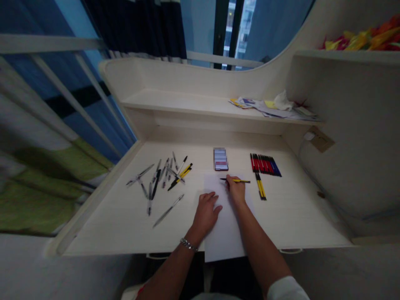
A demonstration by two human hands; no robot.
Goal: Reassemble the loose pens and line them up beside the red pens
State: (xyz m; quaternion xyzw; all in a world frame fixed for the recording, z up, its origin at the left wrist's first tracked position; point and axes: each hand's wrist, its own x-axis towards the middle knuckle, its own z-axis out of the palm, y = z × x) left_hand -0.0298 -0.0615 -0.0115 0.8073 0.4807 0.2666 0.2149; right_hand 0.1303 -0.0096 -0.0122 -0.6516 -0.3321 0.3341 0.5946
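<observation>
My right hand [236, 189] is shut on a yellow pen [242, 181] with a black tip, which lies level just above a white sheet of paper [226, 225]. My left hand [206, 212] rests flat on the sheet's left side, holding nothing. Beyond the sheet lies a phone-sized object [220, 159], its face blurred. To the left is a loose pile of clear, black and yellow pens [159, 183]. To the right, red, black and blue pens [264, 164] lie side by side, and a pair of yellow pens [260, 186] lies below them.
The pens and sheet lie on a white wooden desk [103, 216]. A shelf [175, 102] above its back edge carries loose papers and a tissue [275, 106]. A brown tag [320, 139] hangs at the right. White bed rails [75, 100] and bedding lie beyond the left edge.
</observation>
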